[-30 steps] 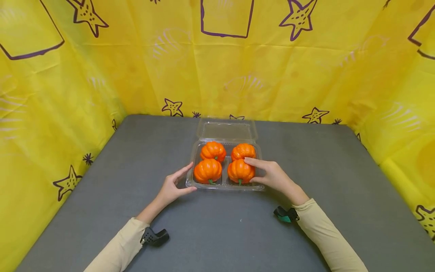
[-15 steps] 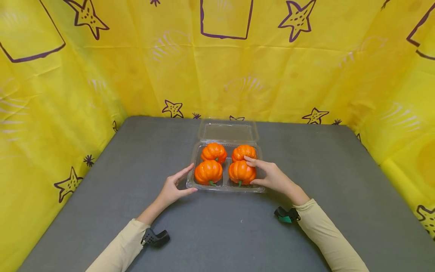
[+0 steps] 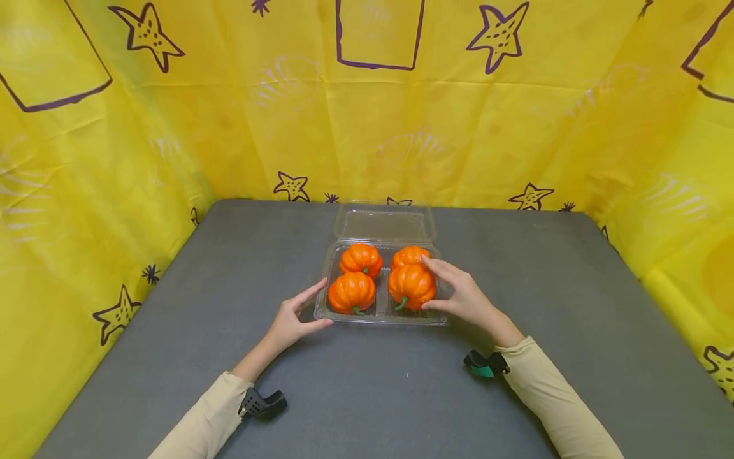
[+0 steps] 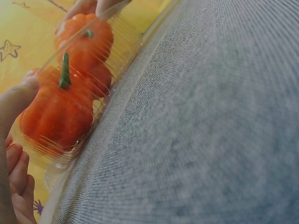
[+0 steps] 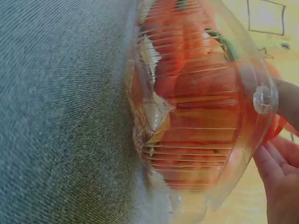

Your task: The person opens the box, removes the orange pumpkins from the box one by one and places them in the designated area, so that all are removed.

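Observation:
A clear plastic clamshell container lies on the table with its lid folded back. Several small orange pumpkins with green stems sit in its two compartments, one behind the other. My left hand holds the container's front left corner, thumb at the front rim and fingers along the left side. My right hand grips the front right pumpkin between thumb and fingers. That pumpkin's stem leans to the left, and it partly covers the back right pumpkin. The front left pumpkin is nearest my left fingers.
The grey tabletop spreads around the container. A yellow cloth with drawn stars hangs behind and along both sides. Black wrist mounts sit on both sleeves.
The front right pumpkin has shifted up a little and turned, its stem now leaning left. My right fingers moved with it. The left hand stays at the container's corner.

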Motion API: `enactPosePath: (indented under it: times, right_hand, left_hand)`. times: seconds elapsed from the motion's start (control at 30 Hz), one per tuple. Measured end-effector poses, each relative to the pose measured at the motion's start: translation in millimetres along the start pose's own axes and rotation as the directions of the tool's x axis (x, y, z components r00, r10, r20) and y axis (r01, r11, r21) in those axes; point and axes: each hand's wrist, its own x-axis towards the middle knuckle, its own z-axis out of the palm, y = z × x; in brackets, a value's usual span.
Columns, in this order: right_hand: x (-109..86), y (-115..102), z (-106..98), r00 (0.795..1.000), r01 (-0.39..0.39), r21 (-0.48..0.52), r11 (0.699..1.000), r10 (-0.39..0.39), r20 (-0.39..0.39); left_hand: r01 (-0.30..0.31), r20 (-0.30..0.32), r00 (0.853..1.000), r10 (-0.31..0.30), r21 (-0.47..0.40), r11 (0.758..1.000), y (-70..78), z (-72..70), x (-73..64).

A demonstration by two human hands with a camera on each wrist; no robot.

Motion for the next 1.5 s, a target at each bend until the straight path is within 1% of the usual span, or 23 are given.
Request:
enactPosePath:
  times: [0.07,0.13,0.27,0.4,0.5,0.63,0.77,0.93,1.0,1.07,1.2,1.23,1.27,1.33,1.43,1.5]
  right_hand:
    - [1.1,-3,-1,1.0,-0.014,-0.001,1.0,0.014,0.003]
    - [2.7,-7,-2,1.0,-0.022,0.028,0.999,0.022,0.008]
    - [9.7,-25,-8,1.0,-0.025,0.071,0.997,0.025,-0.003]
    - [13.9,-39,-13,0.996,-0.085,0.146,0.986,0.083,0.021]
    - [13.3,-40,-13,0.991,-0.133,0.198,0.971,0.128,0.036]
    - [11.6,-38,-12,0.989,-0.15,0.204,0.967,0.147,0.027]
    - [11.0,-37,-13,0.985,-0.175,0.218,0.96,0.169,0.044]
    - [11.2,-34,-14,0.989,-0.141,0.241,0.96,0.128,0.069]
    - [11.1,-34,-14,0.993,-0.116,0.226,0.967,0.105,0.063]
    - [11.6,-35,-14,0.995,-0.096,0.193,0.976,0.088,0.05]
    - [12.8,-36,-15,0.999,-0.046,0.094,0.995,0.044,0.023]
    - [13.0,-35,-15,0.999,-0.047,0.096,0.994,0.045,0.025]
    - [13.0,-34,-15,0.998,-0.053,0.107,0.993,0.051,0.03]
    - [12.3,-32,-15,0.996,-0.081,0.176,0.981,0.073,0.051]
    - [10.3,-29,-16,0.992,-0.121,0.284,0.951,0.103,0.076]
    - [9.2,-27,-17,0.99,-0.135,0.3,0.944,0.117,0.078]
  left_hand:
    - [0.0,0.0,1.0,0.0,0.0,1.0,0.2,0.1,-0.5]
    - [0.0,-0.002,1.0,0.0,0.001,1.0,0.5,0.3,-0.5]
    - [-0.006,0.0,1.0,0.006,0.004,1.0,0.7,0.0,-0.6]
    - [-0.001,0.0,1.0,0.001,0.005,1.0,0.8,-0.1,-0.6]
    - [-0.002,0.002,1.0,0.002,0.005,1.0,0.6,-0.1,-0.1]
    - [-0.01,0.005,1.0,0.01,0.002,1.0,0.6,-0.4,0.6]
    - [-0.011,0.005,1.0,0.011,0.002,1.0,0.2,-0.1,0.3]
    - [-0.012,0.001,1.0,0.012,-0.006,1.0,-0.8,0.6,-0.1]
    - [-0.019,-0.001,1.0,0.019,-0.007,1.0,-0.9,0.7,-0.3]
    - [-0.027,-0.003,1.0,0.027,-0.01,1.0,-1.5,0.8,-0.4]
    - [-0.038,-0.003,0.999,0.038,-0.011,0.999,-1.2,0.8,-0.7]
    - [-0.039,-0.005,0.999,0.039,-0.012,0.999,-1.1,0.5,-1.0]
    - [-0.04,-0.007,0.999,0.04,-0.014,0.999,-0.8,0.1,-1.2]
    - [-0.042,-0.012,0.999,0.042,-0.015,0.999,-0.5,-0.4,-1.7]
    - [-0.039,-0.014,0.999,0.039,-0.013,0.999,-0.3,-0.5,-1.5]
    - [-0.038,-0.011,0.999,0.038,-0.011,0.999,-0.2,-0.1,-0.6]
